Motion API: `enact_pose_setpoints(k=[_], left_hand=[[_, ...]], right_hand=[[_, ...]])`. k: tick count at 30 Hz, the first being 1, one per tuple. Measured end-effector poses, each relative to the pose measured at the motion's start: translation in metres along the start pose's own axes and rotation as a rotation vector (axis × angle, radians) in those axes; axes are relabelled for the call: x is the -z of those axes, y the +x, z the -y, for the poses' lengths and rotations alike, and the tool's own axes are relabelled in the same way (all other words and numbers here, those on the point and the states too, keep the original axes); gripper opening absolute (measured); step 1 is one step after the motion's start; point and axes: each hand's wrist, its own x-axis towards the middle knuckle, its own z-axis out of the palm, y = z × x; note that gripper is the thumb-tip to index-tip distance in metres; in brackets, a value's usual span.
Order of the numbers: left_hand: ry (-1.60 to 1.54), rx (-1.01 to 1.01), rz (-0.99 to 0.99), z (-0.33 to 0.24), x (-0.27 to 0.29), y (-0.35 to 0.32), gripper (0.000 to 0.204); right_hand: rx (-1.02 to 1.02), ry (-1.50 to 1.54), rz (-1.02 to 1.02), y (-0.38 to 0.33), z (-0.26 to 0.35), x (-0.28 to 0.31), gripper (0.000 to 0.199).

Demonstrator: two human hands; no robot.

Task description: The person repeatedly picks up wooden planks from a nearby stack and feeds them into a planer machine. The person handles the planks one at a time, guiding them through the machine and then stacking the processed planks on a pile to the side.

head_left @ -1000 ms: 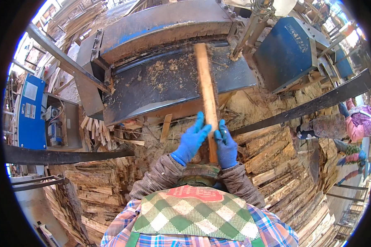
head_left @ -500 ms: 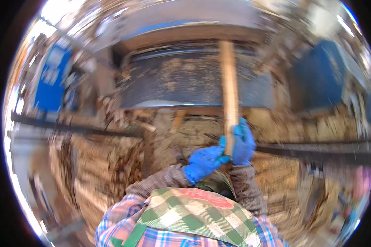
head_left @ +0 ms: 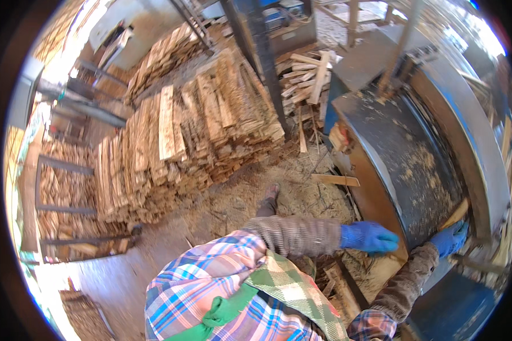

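Observation:
My left hand (head_left: 371, 236), in a blue glove, hovers by the near edge of a dark metal machine bed (head_left: 407, 153). Nothing shows in it, and its fingers are stretched out. At the right end of that bed my right hand (head_left: 450, 238), gloved the same way, is on a wooden board (head_left: 455, 213). Only a short piece of the board shows; its far part goes under the curved grey housing (head_left: 458, 108). The fingers of my right hand are partly hidden. Sawdust and chips lie scattered over the bed.
A large stack of rough boards (head_left: 188, 122) stands to the left. Loose offcuts (head_left: 310, 79) are heaped beyond the machine. A dark steel post (head_left: 261, 62) rises between them. One short slat (head_left: 335, 180) lies by the machine, and a blue panel (head_left: 458, 304) stands at the lower right.
My view has swung left toward the stacked boards. The board has gone farther under the housing. My left hand has let go of it and moved apart from my right hand.

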Motion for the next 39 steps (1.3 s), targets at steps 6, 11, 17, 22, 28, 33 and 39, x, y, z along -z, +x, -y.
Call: enact_pose_setpoints(k=[6,11,17,22,28,33,39], left_hand=[[-1.126,0.286,-0.866,0.233,0.123,-0.187,0.100],[-1.617,-0.217,-1.412,0.313,0.251,-0.259,0.122],[-1.959,-0.688,-1.303,0.331,0.310,-0.268,0.068],[-1.836,-0.348,-1.103,0.301,0.315,-0.318,0.071],[-1.482,-0.091,-0.866,0.251,0.353,-0.359,0.091],[-1.265,0.116,-0.671,0.255,0.299,-0.373,0.094],[-1.559,-0.290,-0.865,0.259,0.252,-0.365,0.102]], right_hand=[[0.165,0.806,0.705,-0.177,0.301,-0.002,0.038],[0.281,0.941,1.363,-0.337,0.444,-0.067,0.064],[0.491,0.663,1.443,-0.395,0.588,-0.152,0.091],[0.158,0.627,1.862,-0.395,0.659,-0.195,0.120],[-0.125,0.815,2.013,-0.370,0.673,-0.220,0.105],[0.006,0.687,1.945,-0.378,0.609,-0.166,0.105],[-0.426,0.618,2.023,-0.381,0.471,-0.001,0.106]])
